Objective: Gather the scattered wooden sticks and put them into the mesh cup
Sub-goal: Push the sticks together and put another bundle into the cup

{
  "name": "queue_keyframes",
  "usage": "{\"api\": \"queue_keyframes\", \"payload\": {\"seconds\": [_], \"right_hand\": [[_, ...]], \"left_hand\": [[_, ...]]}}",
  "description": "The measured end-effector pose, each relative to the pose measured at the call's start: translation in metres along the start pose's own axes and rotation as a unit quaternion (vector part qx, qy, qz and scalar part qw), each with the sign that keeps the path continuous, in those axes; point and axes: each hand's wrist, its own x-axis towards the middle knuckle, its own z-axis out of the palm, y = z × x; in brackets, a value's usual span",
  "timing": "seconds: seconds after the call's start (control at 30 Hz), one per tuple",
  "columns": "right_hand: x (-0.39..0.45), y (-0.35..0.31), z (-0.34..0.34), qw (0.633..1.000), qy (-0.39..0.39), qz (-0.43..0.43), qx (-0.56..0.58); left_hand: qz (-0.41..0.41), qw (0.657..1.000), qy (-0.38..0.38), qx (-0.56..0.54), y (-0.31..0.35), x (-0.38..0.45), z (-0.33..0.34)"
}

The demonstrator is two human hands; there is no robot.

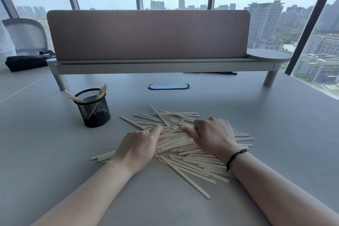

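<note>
Several flat wooden sticks lie scattered in a loose pile on the grey table, in front of me. My left hand and my right hand both rest on the middle of the pile, fingers curled down around a bundle of sticks between them. The right wrist wears a black bracelet. A black mesh cup stands upright to the left behind the pile, with several sticks leaning inside it.
A brown desk divider on a raised shelf crosses the back of the table. An oval cable port sits behind the pile. A black pouch and a chair are at the far left. The table's right edge runs along the window.
</note>
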Motion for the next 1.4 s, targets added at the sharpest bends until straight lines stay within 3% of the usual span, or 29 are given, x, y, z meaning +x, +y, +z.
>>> {"api": "queue_keyframes", "payload": {"seconds": [0.2,0.47,0.6,1.03,1.13,1.27,1.4], "right_hand": [[0.0,0.005,0.0,1.0,0.001,0.011,-0.002],[0.0,0.005,-0.001,1.0,0.001,0.025,0.0],[-0.001,0.007,-0.004,0.999,0.01,0.037,0.01],[-0.001,0.006,0.0,0.999,-0.005,0.047,0.002],[-0.001,0.005,-0.001,0.999,-0.009,0.047,-0.005],[-0.002,0.005,-0.002,0.998,-0.008,0.056,0.004],[-0.002,0.007,-0.004,0.998,-0.004,0.059,0.016]], "left_hand": [[0.014,0.998,0.061,-0.01,-0.009,-0.003,-0.002],[-0.015,0.998,0.04,0.039,-0.007,-0.006,-0.005],[-0.075,0.996,-0.033,0.038,-0.007,-0.005,-0.015],[-0.097,0.986,-0.128,0.037,0.009,-0.002,-0.017],[-0.08,0.981,-0.172,0.048,0.013,0.001,-0.019],[-0.022,0.965,-0.216,0.146,0.023,0.006,-0.019],[-0.002,0.96,-0.218,0.177,0.027,0.008,-0.017]]}}
